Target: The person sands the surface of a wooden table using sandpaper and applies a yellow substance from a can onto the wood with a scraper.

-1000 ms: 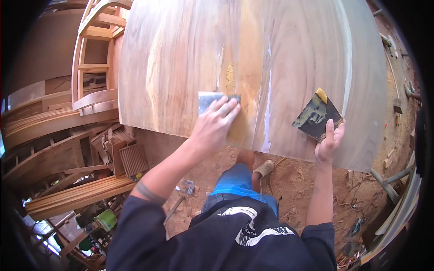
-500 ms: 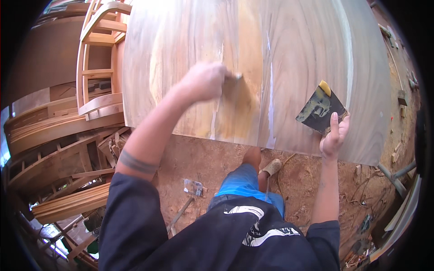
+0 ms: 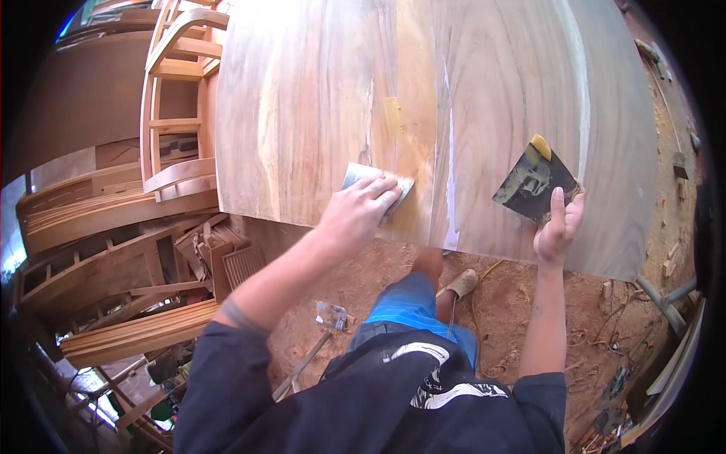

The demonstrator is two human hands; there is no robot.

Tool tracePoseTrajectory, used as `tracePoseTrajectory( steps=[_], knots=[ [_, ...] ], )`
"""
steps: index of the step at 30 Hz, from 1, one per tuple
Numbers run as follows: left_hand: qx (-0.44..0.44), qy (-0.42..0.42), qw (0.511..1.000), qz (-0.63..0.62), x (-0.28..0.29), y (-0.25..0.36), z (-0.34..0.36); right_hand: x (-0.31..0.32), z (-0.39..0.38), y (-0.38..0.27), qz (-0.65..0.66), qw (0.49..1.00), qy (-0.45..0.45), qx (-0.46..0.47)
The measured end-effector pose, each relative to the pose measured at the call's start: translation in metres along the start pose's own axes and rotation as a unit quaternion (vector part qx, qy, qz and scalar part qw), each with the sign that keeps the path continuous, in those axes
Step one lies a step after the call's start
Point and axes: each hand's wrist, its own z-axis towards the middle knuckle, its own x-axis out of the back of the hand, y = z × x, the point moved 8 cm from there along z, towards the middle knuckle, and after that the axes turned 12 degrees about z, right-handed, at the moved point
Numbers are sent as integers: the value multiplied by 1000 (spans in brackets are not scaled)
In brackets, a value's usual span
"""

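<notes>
A broad wooden panel (image 3: 514, 91) with streaked grain fills the upper middle. My left hand (image 3: 355, 212) is closed on a flat metal scraper (image 3: 370, 171), laid on the panel near its front edge. Just above it, a narrow patch of yellow paste (image 3: 392, 113) lies on the wood, beside pale streaks. My right hand (image 3: 556, 234) grips a square dark board (image 3: 525, 181) smeared with dull residue, with a lump of yellow paste (image 3: 540, 145) on its top corner, held over the right part of the panel; the thumb is on top, most fingers are hidden beneath.
Light wooden chair frames (image 3: 174, 124) stand at the left, above stacked timber pieces (image 3: 128, 325). A dirt floor (image 3: 499, 318) with offcuts and cords shows below the panel. Metal tubes (image 3: 665, 303) are at the right. My legs are beneath the panel's front edge.
The scraper in my left hand moved up the panel and tilted, then came back down to lie near the front edge. My right hand, still holding the board, shifted slightly upward in view.
</notes>
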Motion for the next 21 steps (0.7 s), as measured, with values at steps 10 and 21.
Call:
tracePoseTrajectory(
  steps=[10, 21],
  knots=[
    [98, -114, 989, 3, 39, -105, 145, -5, 0, 0, -28, 1000, -13, 8],
    [37, -38, 997, -52, 1, 23, -49, -10, 4, 1, 1, 999, -36, 20]
  ],
)
